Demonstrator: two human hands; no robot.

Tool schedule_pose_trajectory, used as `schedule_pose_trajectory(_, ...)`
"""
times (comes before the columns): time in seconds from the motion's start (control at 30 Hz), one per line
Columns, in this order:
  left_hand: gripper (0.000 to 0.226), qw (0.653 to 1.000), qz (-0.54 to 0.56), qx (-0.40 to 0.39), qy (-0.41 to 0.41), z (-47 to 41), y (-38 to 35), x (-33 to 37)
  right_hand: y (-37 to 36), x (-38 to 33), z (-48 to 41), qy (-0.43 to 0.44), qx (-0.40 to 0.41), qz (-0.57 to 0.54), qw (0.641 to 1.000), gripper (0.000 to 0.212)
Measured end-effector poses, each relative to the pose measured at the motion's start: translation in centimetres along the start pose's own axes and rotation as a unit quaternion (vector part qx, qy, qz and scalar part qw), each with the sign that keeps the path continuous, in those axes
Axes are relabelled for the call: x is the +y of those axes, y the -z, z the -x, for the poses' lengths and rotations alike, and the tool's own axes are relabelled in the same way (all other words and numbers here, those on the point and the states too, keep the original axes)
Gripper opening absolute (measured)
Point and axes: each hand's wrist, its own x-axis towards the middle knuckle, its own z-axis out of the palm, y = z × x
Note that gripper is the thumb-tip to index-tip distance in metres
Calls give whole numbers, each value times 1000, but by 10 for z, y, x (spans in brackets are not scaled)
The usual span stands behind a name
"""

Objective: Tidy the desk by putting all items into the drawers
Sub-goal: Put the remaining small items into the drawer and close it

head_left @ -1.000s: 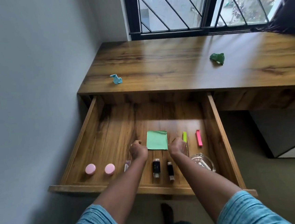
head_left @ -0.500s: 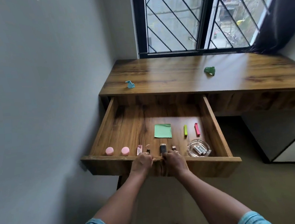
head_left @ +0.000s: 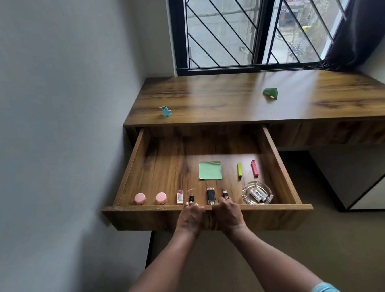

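In the head view, the drawer (head_left: pixel 274 215) is wide open under the tabletop (head_left: pixel 217 92). The left hand (head_left: pixel 190 218) and the right hand (head_left: pixel 229 214) are side by side at the middle of its front panel, and the fingers of both curl over the top edge and grip it. Inside lie a green note (head_left: pixel 210 170), two pink round boxes (head_left: pixel 140 199) and a glass dish (head_left: pixel 246 191) with batteries. A blue paper figure (head_left: pixel 166 111) and a green paper figure (head_left: pixel 270 93) rest on the tabletop, well apart.

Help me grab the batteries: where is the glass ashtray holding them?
In the head view, the glass ashtray sits in the open drawer, front right corner, just nearer than the pink highlighter.
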Motion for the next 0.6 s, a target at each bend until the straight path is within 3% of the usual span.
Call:
schedule_pose_trajectory(0.07,37,1000,3,2,6,-9,-1,-1,6,1,-7,7,27,12,1000,15)
schedule_pose_trajectory(0.2,38,1000,7,12,11,-30,1,-1,-1,11,-37,-6,26,-14,1000,35)
schedule_pose_trajectory(0.33,36,1000,12,21,16,-66,10,-4,11,23,-62,20,0,5,1000,16)
schedule_pose_trajectory(0.37,34,1000,16,17,21,-75,12,-4,11,25,-71,11,-11,0,1000,20)
schedule_pose_trajectory(0.43,31,1000,13,10,26,-97,17,-5,8,34,-93,9,20,-9,1000,24)
schedule_pose_trajectory(0.5,29,999,14,4,34,-121,23,-7,15,38,-113,6,31,-22,999,12)
schedule_pose_trajectory(0.6,30,998,38,4,52,-154,34,-8,7,49,-151,-2,38,-30,999,31)
